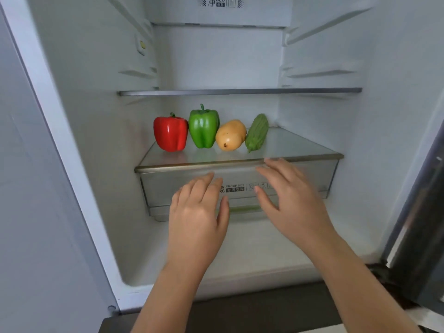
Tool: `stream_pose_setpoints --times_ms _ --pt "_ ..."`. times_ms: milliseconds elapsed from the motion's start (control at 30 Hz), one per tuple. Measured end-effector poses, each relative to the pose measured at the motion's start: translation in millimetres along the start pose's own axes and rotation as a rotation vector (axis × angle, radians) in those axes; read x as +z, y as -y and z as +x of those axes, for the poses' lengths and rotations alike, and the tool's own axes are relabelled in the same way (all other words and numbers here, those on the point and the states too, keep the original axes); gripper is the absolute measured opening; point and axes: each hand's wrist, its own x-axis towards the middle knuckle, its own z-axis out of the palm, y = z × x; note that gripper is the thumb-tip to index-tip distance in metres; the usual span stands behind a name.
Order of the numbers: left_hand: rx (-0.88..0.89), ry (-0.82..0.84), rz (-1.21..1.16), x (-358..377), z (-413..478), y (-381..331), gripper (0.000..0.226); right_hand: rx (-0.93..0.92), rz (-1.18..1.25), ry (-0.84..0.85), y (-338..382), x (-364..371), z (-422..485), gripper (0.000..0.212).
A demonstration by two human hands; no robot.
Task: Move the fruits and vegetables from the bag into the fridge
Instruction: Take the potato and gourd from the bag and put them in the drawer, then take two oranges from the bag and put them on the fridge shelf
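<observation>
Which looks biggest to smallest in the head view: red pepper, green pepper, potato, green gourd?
1. red pepper and green pepper: too alike to rank
2. potato
3. gourd, the slimmest

Bright even light; hands motion-blurred; wide-angle bending at edges.

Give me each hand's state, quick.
Left hand: open, holding nothing, in front of the drawer.
Right hand: open, holding nothing, also in front of the drawer.
</observation>
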Motion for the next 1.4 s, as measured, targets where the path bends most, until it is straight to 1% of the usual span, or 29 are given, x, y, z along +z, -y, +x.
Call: stream_pose_setpoints --times_ms 133,300,467,700,967,1067,1167,1400 --pt "0.033 0.029 -0.037 -13 -34 -8 0.035 0.068 -0.031 -0.021 24 -4 -42 0.040" --pt "0.140 0.135 -0.110 -26 -82 -27 0.032 0.201 -0.139 0.086 47 -17 -108 0.044" --pt "0.183 0.246 -0.261 -26 -120 -65 0.031 0.397 -0.286 0.162 47 -61 -169 0.045" --pt "0.369 0.319 -0.540 -29 -152 -148 0.031 0.652 -0.475 0.159 42 -137 -250 0.046" --pt "0.542 0.440 -0.888 -52 -189 -287 0.032 0.873 -0.686 0.015 39 -245 -342 0.043" --pt "0.623 0.505 -0.957 -67 -208 -343 0.034 0.961 -0.762 -0.028 38 -293 -378 0.044" --pt "0.695 0.553 -1.020 -80 -229 -401 0.033 1.012 -0.836 -0.066 33 -344 -415 0.044" --pt "0.826 0.590 -1.201 -127 -292 -555 0.028 1.159 -0.975 -0.116 18 -471 -515 0.040"
